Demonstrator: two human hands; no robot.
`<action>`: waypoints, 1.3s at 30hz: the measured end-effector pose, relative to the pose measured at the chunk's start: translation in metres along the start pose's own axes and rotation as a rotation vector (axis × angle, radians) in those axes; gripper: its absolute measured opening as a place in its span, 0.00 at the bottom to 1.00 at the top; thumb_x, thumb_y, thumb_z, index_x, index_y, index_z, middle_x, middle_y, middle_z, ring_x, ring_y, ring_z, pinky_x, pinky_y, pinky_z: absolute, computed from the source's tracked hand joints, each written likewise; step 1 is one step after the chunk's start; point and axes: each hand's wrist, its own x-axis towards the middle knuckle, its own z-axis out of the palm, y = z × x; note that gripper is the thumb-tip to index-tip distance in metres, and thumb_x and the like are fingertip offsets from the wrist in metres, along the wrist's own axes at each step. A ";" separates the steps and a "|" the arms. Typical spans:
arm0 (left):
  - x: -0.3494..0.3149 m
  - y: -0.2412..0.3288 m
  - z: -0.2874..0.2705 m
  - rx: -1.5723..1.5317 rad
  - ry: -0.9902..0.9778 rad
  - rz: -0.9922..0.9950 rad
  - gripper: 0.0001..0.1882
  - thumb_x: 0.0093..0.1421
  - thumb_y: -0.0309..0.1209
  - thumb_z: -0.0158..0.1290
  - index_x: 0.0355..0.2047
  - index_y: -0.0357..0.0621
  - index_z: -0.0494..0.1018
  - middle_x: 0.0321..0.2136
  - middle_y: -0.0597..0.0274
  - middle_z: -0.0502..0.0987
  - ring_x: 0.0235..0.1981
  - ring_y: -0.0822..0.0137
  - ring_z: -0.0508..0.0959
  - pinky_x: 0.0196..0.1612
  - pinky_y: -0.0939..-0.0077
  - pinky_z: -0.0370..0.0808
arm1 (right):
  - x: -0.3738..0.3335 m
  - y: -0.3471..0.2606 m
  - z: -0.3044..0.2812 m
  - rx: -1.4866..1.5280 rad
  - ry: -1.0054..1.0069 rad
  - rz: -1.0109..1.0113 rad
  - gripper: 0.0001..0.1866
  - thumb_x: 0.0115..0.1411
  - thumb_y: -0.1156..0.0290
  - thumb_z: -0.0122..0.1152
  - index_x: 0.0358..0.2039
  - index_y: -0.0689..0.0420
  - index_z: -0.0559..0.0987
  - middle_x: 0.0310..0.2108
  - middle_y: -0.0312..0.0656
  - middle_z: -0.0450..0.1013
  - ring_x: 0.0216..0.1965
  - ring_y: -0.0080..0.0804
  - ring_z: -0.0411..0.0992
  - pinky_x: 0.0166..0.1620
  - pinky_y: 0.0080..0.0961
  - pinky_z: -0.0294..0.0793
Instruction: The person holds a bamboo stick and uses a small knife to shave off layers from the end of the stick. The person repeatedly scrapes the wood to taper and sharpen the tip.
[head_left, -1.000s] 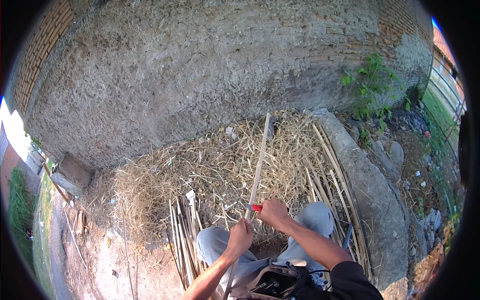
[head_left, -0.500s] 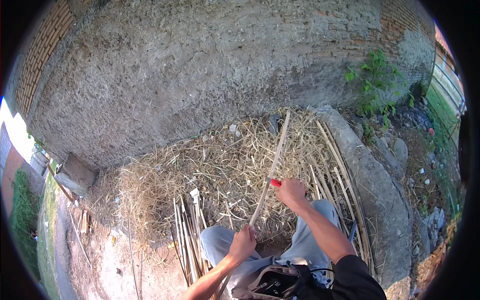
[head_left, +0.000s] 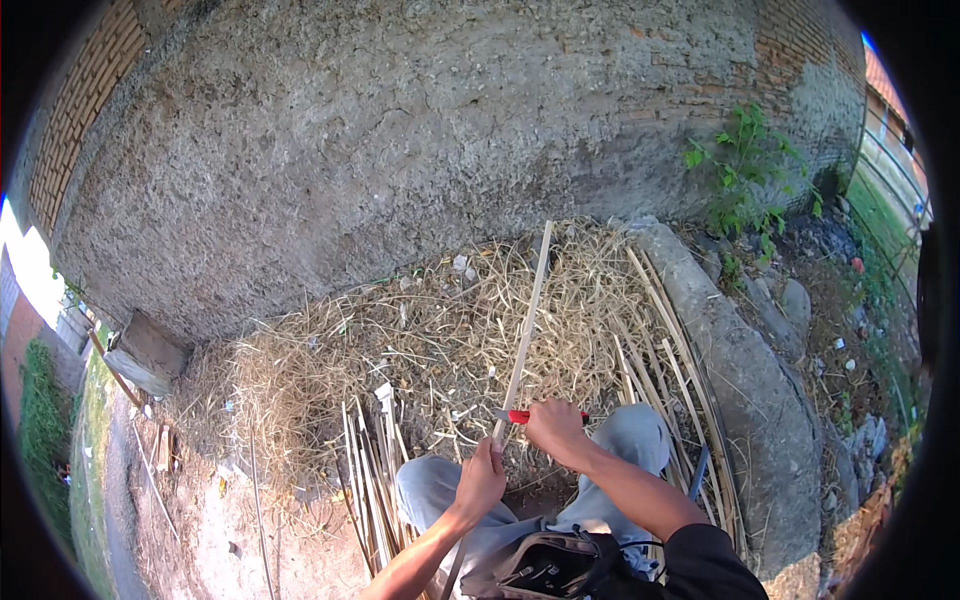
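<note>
A long pale strip, seemingly split bamboo (head_left: pixel 530 325), slants up and away from between my knees toward the wall. My left hand (head_left: pixel 482 485) is closed around its lower part. Just above and to the right, my right hand (head_left: pixel 556 432) grips a red-handled knife (head_left: pixel 519 416), its handle end showing past my fist. The short grey blade lies against the strip, close to my left fingers. Beyond my hands, the far end of the strip hangs over a heap of shavings (head_left: pixel 590 290).
Bundles of strips lie by my left leg (head_left: pixel 368 470) and my right leg (head_left: pixel 690 400). A concrete curb (head_left: pixel 740 370) bounds the right side. The rough wall (head_left: pixel 400 150) rises ahead, with a green plant (head_left: pixel 745 170) at its right foot. A small black bag (head_left: pixel 550 565) rests at my lap.
My right hand and the knife have moved down along the strip toward my left hand. The strip's far end has shifted slightly left. My left hand has stayed nearly in place.
</note>
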 end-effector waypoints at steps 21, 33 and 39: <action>-0.078 -0.022 -0.031 -0.063 -0.172 -0.057 0.12 0.69 0.33 0.43 0.46 0.40 0.69 0.18 0.42 0.74 0.25 0.39 0.78 0.26 0.52 0.71 | 0.080 0.069 -0.041 -0.054 0.263 0.224 0.08 0.53 0.73 0.57 0.27 0.62 0.83 0.30 0.56 0.78 0.34 0.54 0.79 0.40 0.46 0.77; -0.153 -0.057 -0.066 0.055 -0.126 0.112 0.13 0.62 0.20 0.44 0.45 0.33 0.74 0.26 0.39 0.75 0.22 0.42 0.74 0.25 0.58 0.72 | 0.112 0.100 -0.064 -0.141 0.354 0.278 0.10 0.57 0.71 0.54 0.29 0.60 0.84 0.31 0.54 0.79 0.34 0.52 0.79 0.38 0.45 0.78; -0.187 -0.058 -0.078 0.115 -0.046 0.002 0.07 0.66 0.26 0.45 0.39 0.38 0.73 0.23 0.40 0.74 0.24 0.44 0.78 0.25 0.56 0.71 | 0.140 0.192 -0.051 -0.163 0.419 0.419 0.09 0.53 0.71 0.59 0.33 0.58 0.84 0.33 0.53 0.79 0.38 0.51 0.79 0.40 0.44 0.78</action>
